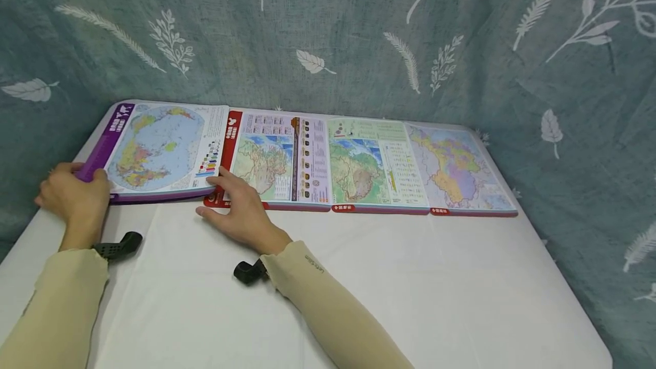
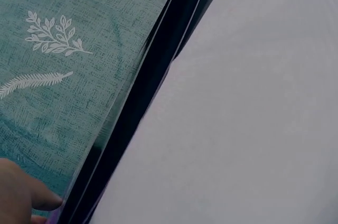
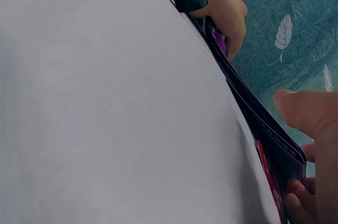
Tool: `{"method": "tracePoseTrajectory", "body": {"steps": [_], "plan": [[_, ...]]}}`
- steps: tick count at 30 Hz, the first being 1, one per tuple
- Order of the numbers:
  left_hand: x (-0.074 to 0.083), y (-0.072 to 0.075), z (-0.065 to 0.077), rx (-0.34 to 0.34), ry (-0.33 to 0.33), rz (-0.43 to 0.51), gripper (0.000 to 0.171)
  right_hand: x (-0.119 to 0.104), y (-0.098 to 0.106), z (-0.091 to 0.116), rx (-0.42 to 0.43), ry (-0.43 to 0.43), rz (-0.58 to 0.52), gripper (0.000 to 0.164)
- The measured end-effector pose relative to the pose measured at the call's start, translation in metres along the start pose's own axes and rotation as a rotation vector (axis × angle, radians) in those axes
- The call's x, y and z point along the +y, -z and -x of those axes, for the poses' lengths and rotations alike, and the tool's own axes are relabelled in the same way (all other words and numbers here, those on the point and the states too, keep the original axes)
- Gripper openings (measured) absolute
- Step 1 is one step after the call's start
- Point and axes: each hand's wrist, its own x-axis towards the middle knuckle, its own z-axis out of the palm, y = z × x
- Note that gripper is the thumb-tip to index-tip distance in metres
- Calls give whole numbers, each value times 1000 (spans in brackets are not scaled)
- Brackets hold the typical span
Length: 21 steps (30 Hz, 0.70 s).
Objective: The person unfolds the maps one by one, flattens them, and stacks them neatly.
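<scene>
A world map point(image 1: 159, 150) with a purple left border lies at the left, its right edge overlapping a red-bordered map point(image 1: 263, 158). My left hand point(image 1: 77, 198) grips the world map's left edge, thumb on top. In the left wrist view, the left thumb point(image 2: 45, 195) meets the map's dark edge. My right hand point(image 1: 243, 209) is at the world map's right front corner, index finger touching it and thumb spread. In the right wrist view the world map's dark layered edge point(image 3: 264, 123) bows up slightly beside the right hand point(image 3: 317, 123); some fingertips are hidden.
A green-topped map point(image 1: 359, 164) and a colourful map point(image 1: 456, 164) continue the row to the right, edges meeting. All lie on a white-covered table point(image 1: 435, 289). Behind hangs a teal curtain point(image 1: 348, 27) with white leaves. Each wrist wears a black camera mount.
</scene>
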Motion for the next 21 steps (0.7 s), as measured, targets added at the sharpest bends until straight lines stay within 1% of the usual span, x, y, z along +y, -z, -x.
{"method": "tracePoseTrajectory", "body": {"steps": [6,12,16,21], "plan": [[0,1,1,11,-45,19,49,3,5,5,30,11,-4,57],[4,1,1,7,-79,21,48,4,8,6,46,-23,-16,61],[4,-1,5,-1,-100,31,48,5,8,10,55,-52,-15,62],[2,-5,12,-2,-127,46,46,5,11,15,59,-64,-15,62]]}}
